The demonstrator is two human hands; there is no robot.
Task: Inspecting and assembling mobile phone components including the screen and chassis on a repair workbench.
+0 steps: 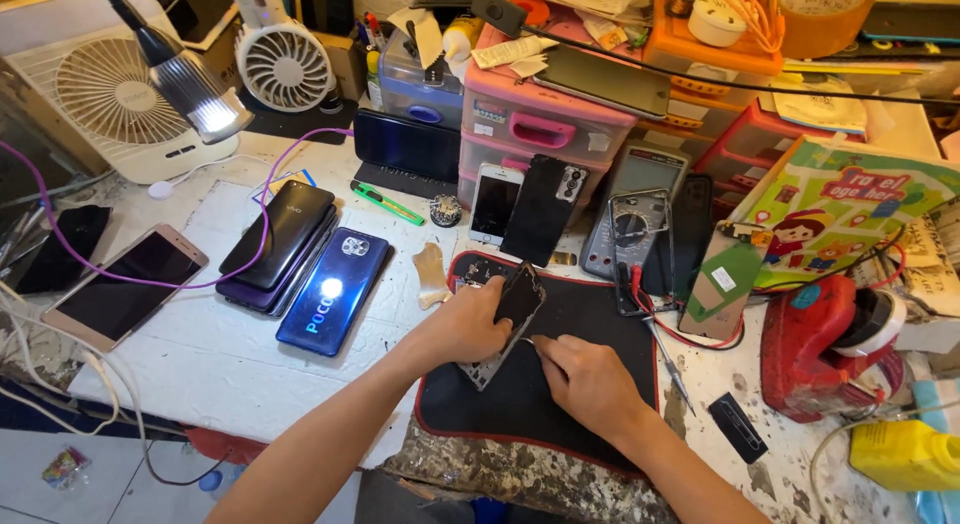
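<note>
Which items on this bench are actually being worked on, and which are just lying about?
In use:
opened phone, held by left hand and right hand
black mat

Lying about:
blue phone
black phone stack
gold phone
multimeter
white fan
green knife

Seen from above: left hand (468, 327) gripping an opened phone (508, 319) on a black mat (600, 314), right hand (590, 382) touching its lower edge; blue phone (333, 290) nearby.
</note>
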